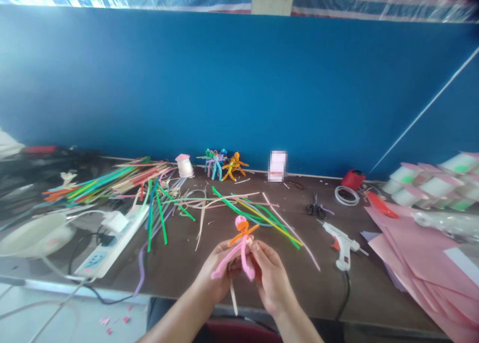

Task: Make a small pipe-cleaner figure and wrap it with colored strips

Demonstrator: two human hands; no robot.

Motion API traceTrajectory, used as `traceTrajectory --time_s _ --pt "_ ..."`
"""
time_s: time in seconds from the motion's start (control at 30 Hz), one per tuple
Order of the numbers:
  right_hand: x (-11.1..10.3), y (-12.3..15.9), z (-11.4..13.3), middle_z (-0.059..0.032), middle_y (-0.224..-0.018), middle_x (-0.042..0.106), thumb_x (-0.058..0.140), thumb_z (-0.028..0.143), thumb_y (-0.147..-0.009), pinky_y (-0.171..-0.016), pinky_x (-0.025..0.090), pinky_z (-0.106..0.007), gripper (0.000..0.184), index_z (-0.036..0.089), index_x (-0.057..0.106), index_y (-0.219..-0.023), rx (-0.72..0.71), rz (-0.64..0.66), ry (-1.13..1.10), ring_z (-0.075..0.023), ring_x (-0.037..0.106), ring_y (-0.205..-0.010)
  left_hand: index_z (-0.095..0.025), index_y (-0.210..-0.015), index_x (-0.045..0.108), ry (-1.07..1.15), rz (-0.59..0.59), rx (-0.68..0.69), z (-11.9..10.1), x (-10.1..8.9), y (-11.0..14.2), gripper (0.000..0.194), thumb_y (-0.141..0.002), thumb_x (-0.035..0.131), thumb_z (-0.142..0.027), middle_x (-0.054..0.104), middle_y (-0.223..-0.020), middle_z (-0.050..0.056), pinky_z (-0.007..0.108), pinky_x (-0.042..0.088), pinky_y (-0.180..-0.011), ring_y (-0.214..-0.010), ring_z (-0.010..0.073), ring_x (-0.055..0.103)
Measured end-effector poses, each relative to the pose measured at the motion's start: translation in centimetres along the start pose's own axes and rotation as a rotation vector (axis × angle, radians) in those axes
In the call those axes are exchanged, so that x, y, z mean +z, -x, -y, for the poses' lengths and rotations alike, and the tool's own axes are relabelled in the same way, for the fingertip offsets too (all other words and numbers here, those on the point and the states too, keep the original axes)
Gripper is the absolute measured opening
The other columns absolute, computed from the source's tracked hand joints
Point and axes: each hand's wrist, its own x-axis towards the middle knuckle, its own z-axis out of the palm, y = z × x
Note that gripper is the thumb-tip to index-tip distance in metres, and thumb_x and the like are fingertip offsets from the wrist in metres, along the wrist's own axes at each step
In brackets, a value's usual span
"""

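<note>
Over the table's front edge, both my hands hold a small pipe-cleaner figure [243, 227] with a pink head, orange arms and long pink legs. My left hand [216, 269] is closed around its left side, the fingers partly hidden behind the pink legs. With thumb and fingers pinched at the figure's middle, my right hand [270, 275] grips a pale bit beside the body. A cream pipe cleaner [233, 297] hangs down between my hands; where its upper end goes is hidden. Loose green and yellow pipe cleaners [279, 220] lie just beyond the figure.
Finished pipe-cleaner figures [217, 166] stand by the blue wall. Left are a pipe-cleaner pile [101, 180], a power strip [108, 248] and a pale bowl [41, 235]. Right are scissors [316, 206], a glue gun [342, 245], pink sheets [404, 258] and stacked paper cups [430, 183].
</note>
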Motion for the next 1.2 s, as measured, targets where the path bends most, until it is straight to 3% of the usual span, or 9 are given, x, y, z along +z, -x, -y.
traceTrajectory --time_s 0.13,0.3,0.37,0.47,0.6,0.7,0.9,1.07,1.2 --pt "-0.1 0.3 0.5 0.0077 -0.038 0.038 0.062 0.039 -0.073 -0.039 0.017 -0.020 0.029 0.015 0.051 -0.060 0.080 0.022 -0.116 -0.0041 0.026 -0.035 -0.011 -0.061 0.062 0.076 0.012 -0.052 -0.6 -0.1 -0.1 0.017 -0.061 0.072 -0.025 0.054 -0.045 -0.001 0.015 0.029 -0.037 -0.037 0.0051 0.044" --pt "-0.7 0.3 0.9 0.0108 -0.036 0.032 0.061 0.043 -0.071 -0.046 0.032 -0.021 0.029 0.016 0.052 -0.063 0.252 0.136 -0.279 -0.0035 0.025 -0.033 -0.012 -0.063 0.061 0.063 -0.010 -0.047 -0.6 -0.1 -0.2 0.017 -0.058 0.073 -0.023 0.053 -0.043 -0.003 0.015 0.026 -0.035 -0.033 0.0043 0.041" --pt "-0.9 0.2 0.9 0.0102 -0.035 0.034 0.059 0.045 -0.073 -0.043 0.031 -0.021 0.031 0.016 0.052 -0.063 0.264 0.132 -0.222 -0.0040 0.026 -0.031 -0.012 -0.062 0.061 0.065 -0.044 -0.022 -0.6 0.0 -0.2 0.018 -0.057 0.074 -0.024 0.053 -0.043 -0.003 0.014 0.028 -0.036 -0.035 0.0042 0.042" --pt "-1.0 0.1 0.7 0.0067 -0.040 0.043 0.057 0.045 -0.076 -0.037 0.027 -0.019 0.031 0.016 0.052 -0.066 0.151 0.054 0.034 -0.0058 0.033 -0.033 -0.011 -0.062 0.062 0.053 -0.084 0.041 -0.5 0.4 -0.1 0.020 -0.057 0.074 -0.026 0.056 -0.047 -0.001 0.015 0.033 -0.039 -0.040 0.0058 0.048" --pt "-0.9 0.1 0.6 0.0052 -0.052 0.049 0.063 0.038 -0.072 -0.041 0.034 -0.020 0.023 0.018 0.052 -0.075 -0.111 -0.068 0.401 -0.0086 0.042 -0.042 -0.012 -0.065 0.064 -0.021 -0.140 0.120 -0.4 0.7 0.0 0.021 -0.058 0.074 -0.029 0.059 -0.050 -0.001 0.016 0.031 -0.038 -0.037 0.0049 0.045" --pt "-0.7 0.3 0.8 0.0028 -0.055 0.050 0.057 0.033 -0.077 -0.045 0.034 -0.021 0.017 0.017 0.055 -0.073 -0.226 -0.115 0.608 -0.0100 0.043 -0.047 -0.013 -0.063 0.065 -0.031 -0.168 0.152 -0.3 0.9 0.0 0.020 -0.054 0.076 -0.027 0.060 -0.051 -0.001 0.016 0.032 -0.039 -0.040 0.0061 0.047" --pt "-0.3 0.3 1.3 0.0035 -0.047 0.046 0.049 0.039 -0.081 -0.045 0.033 -0.022 0.027 0.015 0.057 -0.071 -0.181 -0.081 0.572 -0.0100 0.041 -0.043 -0.012 -0.067 0.070 -0.107 -0.205 0.204 0.3 0.4 -0.3 0.019 -0.056 0.076 -0.027 0.063 -0.054 0.000 0.016 0.028 -0.040 -0.040 0.0034 0.039" --pt "-0.1 0.2 0.7 0.0050 -0.047 0.043 0.047 0.040 -0.082 -0.044 0.031 -0.021 0.028 0.015 0.056 -0.073 -0.183 -0.114 0.521 -0.0090 0.038 -0.043 -0.015 -0.076 0.071 -0.129 -0.210 0.338 1.6 0.5 -0.3 0.017 -0.065 0.069 -0.028 0.067 -0.068 0.003 0.019 0.042 -0.059 -0.063 0.0113 0.055" --pt "0.1 0.3 0.6 0.0046 -0.048 0.043 0.046 0.043 -0.082 -0.043 0.030 -0.021 0.030 0.015 0.055 -0.072 -0.206 -0.132 0.603 -0.0092 0.038 -0.044 -0.014 -0.076 0.070 -0.124 -0.230 0.387 1.7 0.8 -0.3 0.018 -0.068 0.067 -0.030 0.064 -0.063 0.001 0.022 0.044 -0.061 -0.063 0.0127 0.056"
